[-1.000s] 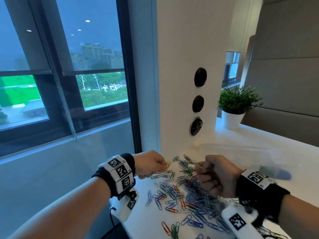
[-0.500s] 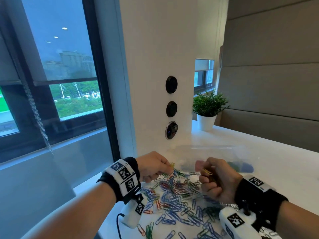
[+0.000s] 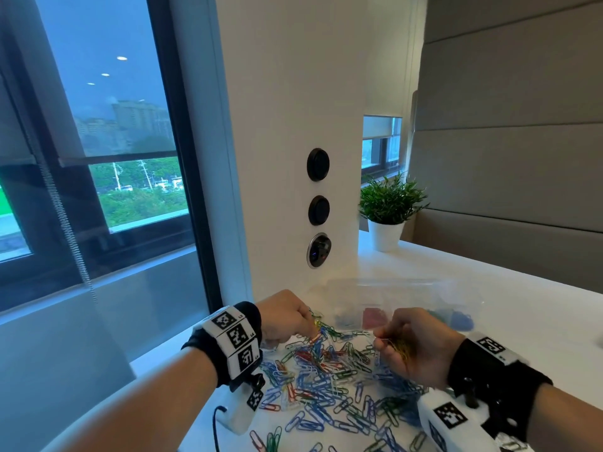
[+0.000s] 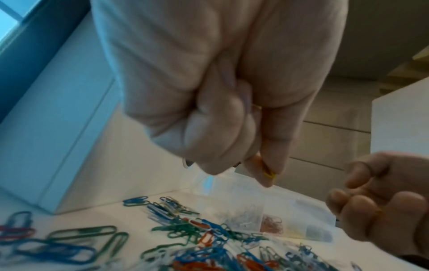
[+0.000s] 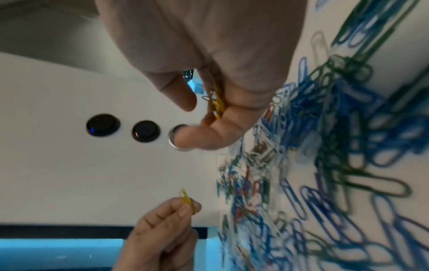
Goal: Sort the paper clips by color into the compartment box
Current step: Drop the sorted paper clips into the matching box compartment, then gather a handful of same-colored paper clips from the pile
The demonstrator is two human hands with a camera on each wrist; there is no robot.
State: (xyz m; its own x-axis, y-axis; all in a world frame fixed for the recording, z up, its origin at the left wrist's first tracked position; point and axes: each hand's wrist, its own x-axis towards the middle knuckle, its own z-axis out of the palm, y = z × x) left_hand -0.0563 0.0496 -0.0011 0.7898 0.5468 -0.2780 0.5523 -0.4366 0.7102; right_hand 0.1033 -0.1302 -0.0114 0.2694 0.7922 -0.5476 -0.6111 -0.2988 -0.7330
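A heap of blue, green, red and white paper clips covers the white table in front of me. Behind it lies a clear compartment box with red, yellow and blue clips in separate cells. My left hand hovers over the heap's far left and pinches one yellow clip between thumb and forefinger; the same clip shows in the right wrist view. My right hand is curled round a small bunch of yellow clips above the heap's right side.
A white pillar with three round black fittings rises just behind the heap. A potted plant stands at the back of the table. A window fills the left. The table's left edge runs close to my left wrist.
My head has turned, shifting the scene. Both hands have stayed over the heap; the left still pinches a yellow clip, and the right has turned palm-up with its yellow bunch showing.
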